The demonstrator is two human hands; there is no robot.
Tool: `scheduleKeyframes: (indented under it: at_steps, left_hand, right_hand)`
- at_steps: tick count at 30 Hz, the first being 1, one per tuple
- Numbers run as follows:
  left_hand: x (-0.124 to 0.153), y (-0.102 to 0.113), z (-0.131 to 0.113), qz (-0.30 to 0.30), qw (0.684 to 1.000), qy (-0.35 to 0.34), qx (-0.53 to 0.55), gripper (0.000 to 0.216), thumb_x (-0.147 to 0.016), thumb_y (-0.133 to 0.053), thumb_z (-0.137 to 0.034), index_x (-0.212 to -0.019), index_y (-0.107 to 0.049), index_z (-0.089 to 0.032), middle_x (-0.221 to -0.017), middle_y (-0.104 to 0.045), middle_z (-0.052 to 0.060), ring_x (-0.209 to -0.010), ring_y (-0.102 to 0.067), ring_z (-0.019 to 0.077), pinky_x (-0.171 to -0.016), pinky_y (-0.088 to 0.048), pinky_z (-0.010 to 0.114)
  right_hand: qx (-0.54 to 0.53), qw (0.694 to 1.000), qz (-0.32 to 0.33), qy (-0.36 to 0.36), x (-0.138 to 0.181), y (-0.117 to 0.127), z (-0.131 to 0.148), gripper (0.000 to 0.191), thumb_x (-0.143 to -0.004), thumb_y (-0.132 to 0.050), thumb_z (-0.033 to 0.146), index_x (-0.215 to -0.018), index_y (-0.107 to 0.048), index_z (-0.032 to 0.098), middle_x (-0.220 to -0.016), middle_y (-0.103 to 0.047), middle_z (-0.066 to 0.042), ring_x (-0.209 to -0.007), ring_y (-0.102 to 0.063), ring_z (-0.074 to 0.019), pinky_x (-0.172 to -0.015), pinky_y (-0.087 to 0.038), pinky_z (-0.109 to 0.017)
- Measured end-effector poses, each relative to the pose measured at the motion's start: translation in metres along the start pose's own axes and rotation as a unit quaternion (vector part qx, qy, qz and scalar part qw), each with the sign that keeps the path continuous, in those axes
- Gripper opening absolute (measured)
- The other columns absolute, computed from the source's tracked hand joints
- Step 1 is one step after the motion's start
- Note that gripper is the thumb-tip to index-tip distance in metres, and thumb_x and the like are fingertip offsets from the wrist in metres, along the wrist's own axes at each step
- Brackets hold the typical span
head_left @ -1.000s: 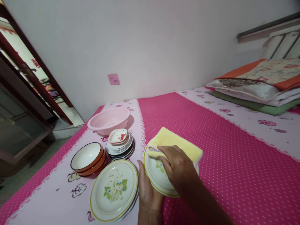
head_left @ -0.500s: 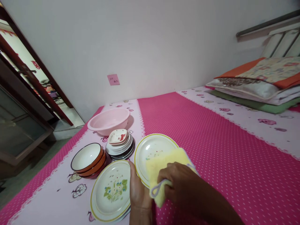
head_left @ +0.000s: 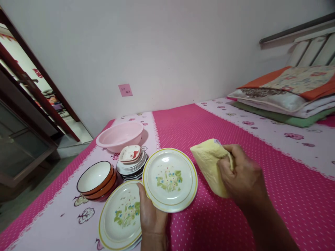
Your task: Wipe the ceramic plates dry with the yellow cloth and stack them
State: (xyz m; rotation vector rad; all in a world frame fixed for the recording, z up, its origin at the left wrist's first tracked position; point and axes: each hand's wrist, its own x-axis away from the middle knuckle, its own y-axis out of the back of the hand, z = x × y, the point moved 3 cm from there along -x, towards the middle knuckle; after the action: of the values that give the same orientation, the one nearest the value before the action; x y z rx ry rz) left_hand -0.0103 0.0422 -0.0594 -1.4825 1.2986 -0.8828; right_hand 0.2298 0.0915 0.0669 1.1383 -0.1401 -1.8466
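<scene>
My left hand (head_left: 153, 218) holds a floral plate (head_left: 170, 179) with a yellow rim by its lower left edge. The thumb lies along the rim and the other fingers are hidden beneath. To the right of that plate, my right hand (head_left: 239, 172) grips a yellow cloth (head_left: 210, 164), which is apart from the plate. A stack of matching floral plates (head_left: 121, 216) rests on the bedspread just left of my left hand. Behind that stack stand smaller white and dark plates (head_left: 132, 167), topped by a small squarish dish (head_left: 130, 153).
Brown bowls with white insides (head_left: 95, 177) are stacked at the left. A pink basin (head_left: 120, 136) sits farther back near the wall. Folded bedding and pillows (head_left: 285, 94) lie at the far right. The bedspread (head_left: 235, 139) is pink with white bands. A doorway opens at the left.
The cloth in my right hand has come off the plate and moved right, uncovering the plate's flower pattern. My left hand still holds the plate in nearly the same place.
</scene>
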Motion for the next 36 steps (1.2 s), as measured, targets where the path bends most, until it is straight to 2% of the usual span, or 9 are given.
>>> scheduleKeyframes:
  at_steps: [6,9,12,15,17,23,28,31,36]
  left_hand:
    - [0.001,-0.005,0.002,0.014,1.0,-0.003,0.002,0.059,-0.096,-0.047,-0.067,-0.129,-0.072,-0.025,-0.132,-0.069,0.013,-0.122,-0.068,0.0298,-0.121,-0.033,0.049]
    - [0.0,-0.009,0.007,0.039,0.999,0.001,0.018,0.059,-0.097,-0.045,-0.066,-0.129,-0.072,-0.025,-0.132,-0.069,0.013,-0.122,-0.068,0.0292,-0.122,-0.03,0.048]
    - [0.0,-0.014,0.012,0.067,0.997,0.015,0.03,0.058,-0.099,-0.042,-0.065,-0.132,-0.069,-0.026,-0.138,-0.064,0.012,-0.128,-0.063,0.0292,-0.124,-0.025,0.047]
    - [0.001,-0.019,0.014,0.08,0.996,0.015,0.028,0.06,-0.099,-0.041,-0.066,-0.136,-0.066,-0.026,-0.141,-0.061,0.013,-0.132,-0.06,0.0294,-0.125,-0.022,0.047]
    - [0.002,-0.021,0.014,0.068,0.997,0.008,0.018,0.061,-0.099,-0.041,-0.066,-0.136,-0.066,-0.025,-0.139,-0.062,0.014,-0.131,-0.061,0.0293,-0.125,-0.023,0.047]
    - [0.004,-0.026,0.017,0.035,0.999,0.008,-0.011,0.061,-0.099,-0.04,-0.066,-0.129,-0.072,-0.024,-0.131,-0.069,0.014,-0.138,-0.054,0.0295,-0.126,-0.021,0.05]
    - [0.004,-0.034,0.024,0.091,0.995,0.029,-0.008,0.067,-0.1,-0.035,-0.067,-0.131,-0.071,-0.019,-0.134,-0.067,0.016,-0.146,-0.044,0.0285,-0.127,-0.017,0.048]
    - [0.004,-0.032,0.028,0.091,0.995,0.025,-0.025,0.068,-0.101,-0.033,-0.064,-0.129,-0.072,-0.016,-0.132,-0.069,0.017,-0.141,-0.052,0.0275,-0.127,-0.021,0.044]
    - [0.004,-0.023,0.031,0.036,0.999,0.01,-0.014,0.057,-0.105,-0.036,-0.055,-0.126,-0.075,-0.019,-0.126,-0.075,0.014,-0.122,-0.069,0.0235,-0.121,-0.036,0.038]
  right_hand:
    - [-0.04,0.999,-0.012,-0.033,0.0,-0.002,0.0,0.041,-0.092,-0.044,0.031,-0.124,-0.065,0.018,-0.089,-0.075,-0.011,-0.074,-0.072,-0.0269,-0.062,-0.053,-0.036]
    - [-0.086,0.996,-0.029,-0.007,0.002,-0.01,0.006,0.045,-0.098,-0.042,0.035,-0.131,-0.062,0.013,-0.109,-0.076,-0.017,-0.094,-0.074,-0.03,-0.077,-0.058,-0.042]
    - [-0.139,0.989,-0.022,0.04,0.008,-0.026,0.015,0.045,-0.102,-0.043,0.04,-0.133,-0.06,0.011,-0.12,-0.073,-0.019,-0.107,-0.072,-0.0288,-0.088,-0.059,-0.042]
    - [-0.172,0.982,0.013,0.079,0.017,-0.045,0.022,0.04,-0.104,-0.043,0.037,-0.131,-0.061,0.013,-0.122,-0.072,-0.016,-0.113,-0.07,-0.0265,-0.094,-0.058,-0.041]
    - [-0.181,0.979,0.04,0.089,0.022,-0.056,0.024,0.037,-0.105,-0.042,0.035,-0.13,-0.06,0.015,-0.123,-0.071,-0.015,-0.116,-0.069,-0.0262,-0.097,-0.057,-0.042]
    - [-0.173,0.974,0.129,0.068,0.029,-0.07,0.027,0.035,-0.105,-0.04,0.029,-0.133,-0.056,0.018,-0.126,-0.068,-0.016,-0.119,-0.066,-0.0284,-0.1,-0.053,-0.046]
    - [-0.186,0.97,0.146,0.063,0.038,-0.079,0.034,0.032,-0.104,-0.041,0.026,-0.129,-0.058,0.017,-0.119,-0.068,-0.015,-0.115,-0.065,-0.0283,-0.101,-0.052,-0.046]
    - [-0.208,0.965,0.139,0.075,0.047,-0.086,0.042,0.032,-0.105,-0.04,0.023,-0.13,-0.057,0.015,-0.119,-0.067,-0.015,-0.116,-0.064,-0.028,-0.1,-0.052,-0.046]
    - [-0.237,0.945,0.169,0.152,0.06,-0.091,0.065,0.034,-0.098,-0.045,0.012,-0.129,-0.059,0.016,-0.118,-0.067,-0.014,-0.115,-0.062,-0.027,-0.1,-0.052,-0.044]
